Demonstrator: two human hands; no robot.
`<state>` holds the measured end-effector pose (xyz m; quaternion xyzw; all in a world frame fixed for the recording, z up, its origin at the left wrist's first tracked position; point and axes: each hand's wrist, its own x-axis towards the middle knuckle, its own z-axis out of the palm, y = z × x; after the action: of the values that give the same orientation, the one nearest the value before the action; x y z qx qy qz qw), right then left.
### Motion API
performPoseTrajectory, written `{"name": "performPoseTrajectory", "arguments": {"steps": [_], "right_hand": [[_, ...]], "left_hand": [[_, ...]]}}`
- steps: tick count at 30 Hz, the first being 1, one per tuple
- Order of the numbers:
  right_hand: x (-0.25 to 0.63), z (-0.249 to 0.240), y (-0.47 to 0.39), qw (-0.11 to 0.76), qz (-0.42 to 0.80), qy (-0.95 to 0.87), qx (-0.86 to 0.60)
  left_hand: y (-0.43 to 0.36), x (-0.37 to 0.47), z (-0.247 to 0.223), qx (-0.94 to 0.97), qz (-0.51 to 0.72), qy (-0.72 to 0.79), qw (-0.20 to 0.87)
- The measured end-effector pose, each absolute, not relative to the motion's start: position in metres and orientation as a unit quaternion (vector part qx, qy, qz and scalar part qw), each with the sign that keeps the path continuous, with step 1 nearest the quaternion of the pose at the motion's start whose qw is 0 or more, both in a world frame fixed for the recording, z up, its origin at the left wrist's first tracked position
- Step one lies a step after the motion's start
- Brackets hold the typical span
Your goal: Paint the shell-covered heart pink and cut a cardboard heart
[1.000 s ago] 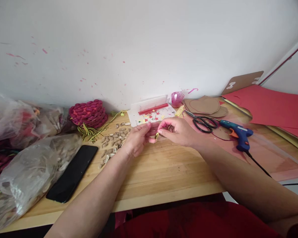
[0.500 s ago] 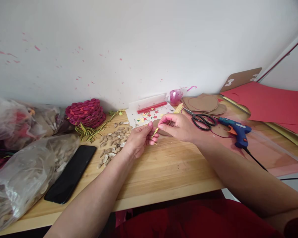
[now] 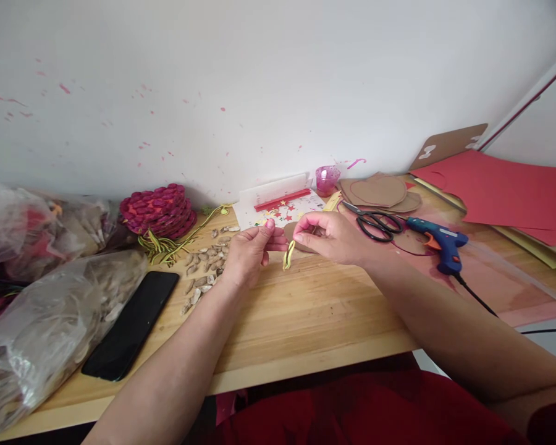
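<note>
My right hand pinches a short looped piece of yellow-green cord, which hangs down from its fingertips above the table. Just to the left, my left hand is apart from the cord, its thumb raised and fingers stretched out, with nothing seen in it. Behind my right hand lies a brown cardboard piece, partly hidden. Peanut shells are spread left of my left hand. Beyond the hands, a white sheet bears small red and gold stars and a red strip.
Black-handled scissors and a blue glue gun with its cable lie at right, near cardboard shapes and red paper. At left are a phone, plastic bags and a stack of magenta shell-covered pieces.
My left hand has let go of the cord and drawn slightly left, its fingers opening. The cord now hangs from my right hand alone.
</note>
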<state>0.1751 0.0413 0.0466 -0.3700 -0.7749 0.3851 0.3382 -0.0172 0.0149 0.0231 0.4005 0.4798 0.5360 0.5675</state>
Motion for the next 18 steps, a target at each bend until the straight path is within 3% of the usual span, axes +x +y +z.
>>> {"name": "performPoseTrajectory", "arguments": {"steps": [9,18], "right_hand": [[0.1769,0.0459,0.0421,0.346,0.403,-0.76,-0.374],[0.1788,0.0479,0.0432,0.351,0.368,-0.775,-0.376]], "left_hand": [[0.0089,-0.0176,0.0262,0.431,0.45,0.403,0.671],[0.0079,-0.0182,0.0271,0.462,0.411,0.429,0.659]]}}
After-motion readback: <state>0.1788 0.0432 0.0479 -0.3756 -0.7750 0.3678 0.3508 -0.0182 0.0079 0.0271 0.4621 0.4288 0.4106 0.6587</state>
